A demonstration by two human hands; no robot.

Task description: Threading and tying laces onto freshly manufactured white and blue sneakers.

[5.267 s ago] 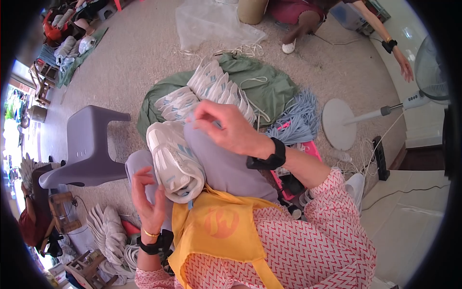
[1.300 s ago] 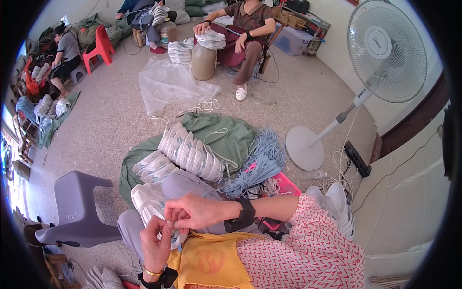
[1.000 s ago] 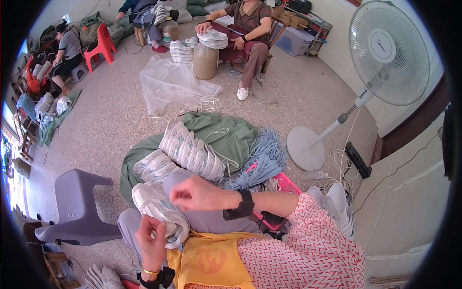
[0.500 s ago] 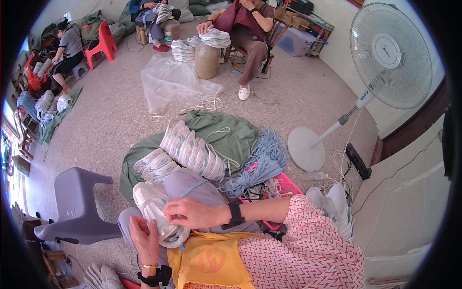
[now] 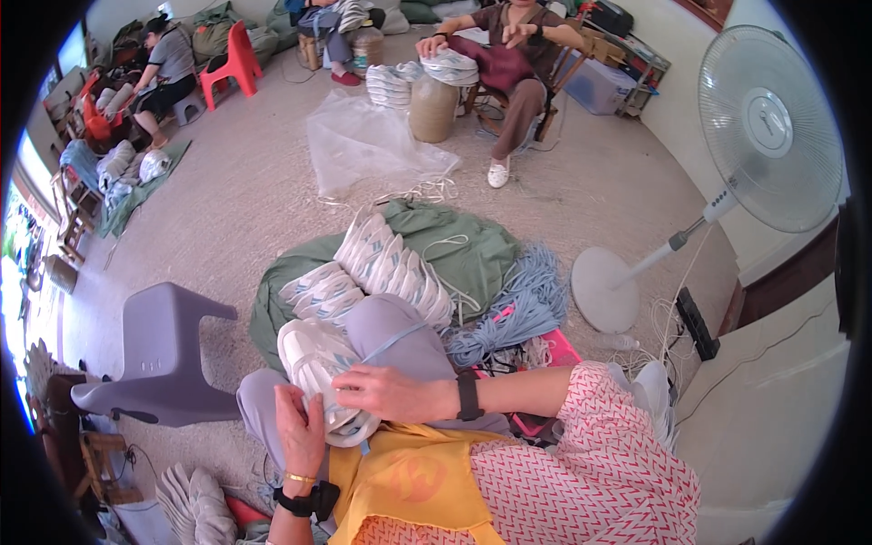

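A white shoe [image 5: 313,350] lies across my lap between my knees, its toe pointing away from me. My right hand [image 5: 391,392] rests over the shoe's opening from the right, fingers bent and pinched at the lacing; what sits between the fingertips is too small to make out. Along the shoe's left side is my left hand [image 5: 300,425], thumb and fingers drawn together; whatever they may pinch is hidden. A light blue lace [image 5: 395,340] lies over my right knee. A bit of blue also shows at the shoe's heel end by my apron [image 5: 409,472].
Rows of white shoes [image 5: 391,263] lie on a green cloth [image 5: 454,236] ahead. Right of them, blue laces [image 5: 518,309] heap over a pink basket [image 5: 565,350]. A grey plastic chair [image 5: 163,354] stands left, a fan [image 5: 609,291] right. Other people sit farther off, one beside stacked shoes.
The view has shifted, so the scene sits farther right. My right hand stays at the shoe's lacing, with slight finger movement. The seated person ahead has raised one hand from the dark red cloth.
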